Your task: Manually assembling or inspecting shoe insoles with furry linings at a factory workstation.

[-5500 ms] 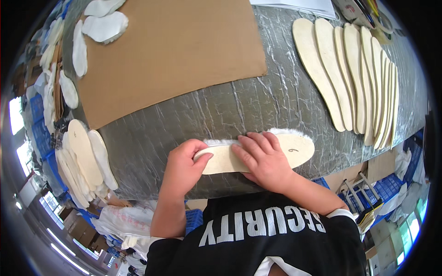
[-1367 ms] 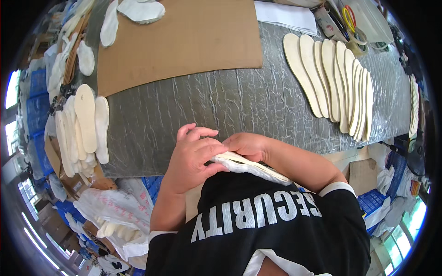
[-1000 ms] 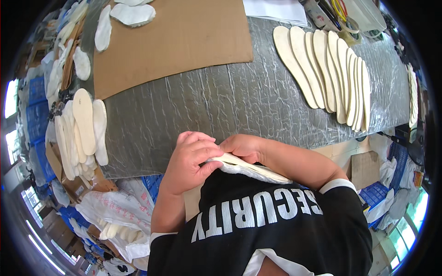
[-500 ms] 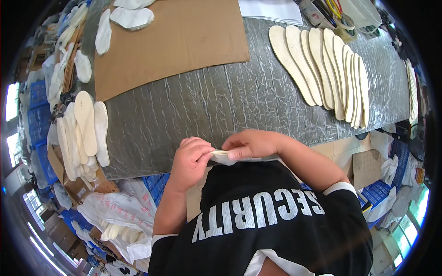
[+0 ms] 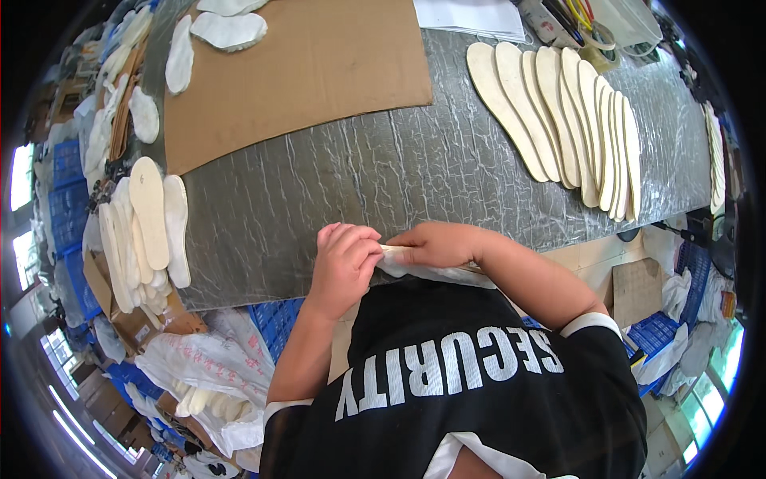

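Note:
At the table's near edge, close to my body, both hands grip one insole (image 5: 447, 275), cream on top with a white, soft-looking underside. My left hand (image 5: 346, 259) pinches its left end, fingers curled over and covering the tip. My right hand (image 5: 444, 244) is closed on its upper edge, the thumb in front and the fingers behind. The insole's right part extends below my right wrist. To the right on the table lies a fanned row of cream insoles (image 5: 550, 116), overlapping one another.
A brown cardboard sheet (image 5: 303, 80) with white fleecy pieces (image 5: 230, 32) covers the far left of the dark table (image 5: 343, 184). More insoles (image 5: 149, 211) are heaped at the left edge, above a cardboard box (image 5: 179, 315). White paper (image 5: 471, 19) and tape rolls (image 5: 598, 48) lie at the back.
My left hand has moved slightly right and up, its fingers now curled over the insole's end. My right hand has shifted slightly, and more of the white underside shows.

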`<state>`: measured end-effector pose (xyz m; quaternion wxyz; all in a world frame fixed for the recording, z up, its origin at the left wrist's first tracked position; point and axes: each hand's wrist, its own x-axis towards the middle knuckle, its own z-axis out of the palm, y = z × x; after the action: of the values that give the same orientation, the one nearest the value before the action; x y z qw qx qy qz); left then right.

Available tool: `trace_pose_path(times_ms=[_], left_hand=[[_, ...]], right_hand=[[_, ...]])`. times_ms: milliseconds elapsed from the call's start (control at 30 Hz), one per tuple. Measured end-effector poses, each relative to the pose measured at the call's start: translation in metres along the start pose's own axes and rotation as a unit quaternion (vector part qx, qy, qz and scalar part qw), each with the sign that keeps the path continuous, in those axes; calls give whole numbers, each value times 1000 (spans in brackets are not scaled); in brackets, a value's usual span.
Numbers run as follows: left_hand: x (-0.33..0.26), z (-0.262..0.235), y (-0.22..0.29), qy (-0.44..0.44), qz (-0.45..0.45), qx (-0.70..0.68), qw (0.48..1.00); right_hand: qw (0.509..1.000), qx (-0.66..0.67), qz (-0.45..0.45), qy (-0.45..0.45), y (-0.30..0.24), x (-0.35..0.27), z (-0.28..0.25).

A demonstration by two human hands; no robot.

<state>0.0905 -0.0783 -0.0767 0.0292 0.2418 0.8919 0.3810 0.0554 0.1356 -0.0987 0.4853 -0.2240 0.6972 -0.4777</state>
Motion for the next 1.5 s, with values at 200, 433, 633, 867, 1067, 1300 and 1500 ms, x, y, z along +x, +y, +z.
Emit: trace_pose_path(times_ms=[200,433,633,867,1067,1300,1500], left_hand=[[1,11,-3,48,86,79,992],[-13,29,-10,25,173,80,981],[-14,22,-13,-42,104,38,993],[3,-11,3,-207,50,19,977],[18,4,-5,-172,-20,33,984],[34,8,-12,-229,-57,28,971],[39,4,-12,-270,-101,15,957]], right_hand=[[963,212,162,29,12,16,-4],[966,212,138,-52,24,25,1],[994,-29,92,43,17,28,14],[989,-11,98,111,25,31,18],[991,64,80,87,27,27,13],[974,189,79,99,41,4,18],[974,193,107,41,21,-24,13]])
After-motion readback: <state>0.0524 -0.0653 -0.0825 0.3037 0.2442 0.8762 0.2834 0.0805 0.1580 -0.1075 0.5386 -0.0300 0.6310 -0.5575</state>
